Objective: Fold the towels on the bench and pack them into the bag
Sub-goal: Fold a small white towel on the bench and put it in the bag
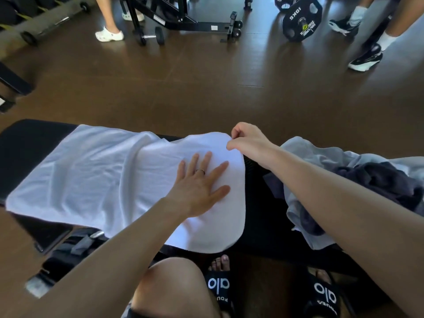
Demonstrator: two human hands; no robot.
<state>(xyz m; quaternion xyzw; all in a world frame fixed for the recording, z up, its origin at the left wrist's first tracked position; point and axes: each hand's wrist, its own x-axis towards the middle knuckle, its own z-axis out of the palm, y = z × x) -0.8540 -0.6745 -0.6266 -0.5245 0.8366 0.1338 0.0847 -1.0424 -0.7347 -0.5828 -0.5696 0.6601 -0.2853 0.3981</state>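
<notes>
the white towel [96, 175] lies spread along the black bench [259, 203], its right end doubled over into a thicker, rounded flap. the left hand [197, 187] rests flat on that flap with fingers straight and spread, holding nothing, just pressing the cloth down. the right hand [245, 140] pinches the far corner of the flap between thumb and curled fingers. the likely trouble is the fold going skew: if the pinched corner is pulled before the flat palm has the layers pinned, the top layer may slide and the edges will not meet; a ridge running through the middle of the towel could also get trapped as a crease. the near edge overhangs the bench, so a hard tug might drag the whole towel off towards the floor. a heap of pale and dark cloth [358, 180] sits at the right end of the bench, near enough to get caught up. no bag can be made out with certainty. the bench is padded and dark; beyond it is a brown gym floor [183, 88] with a weight plate [301, 21], a dumbbell [150, 36] and other people's legs.
</notes>
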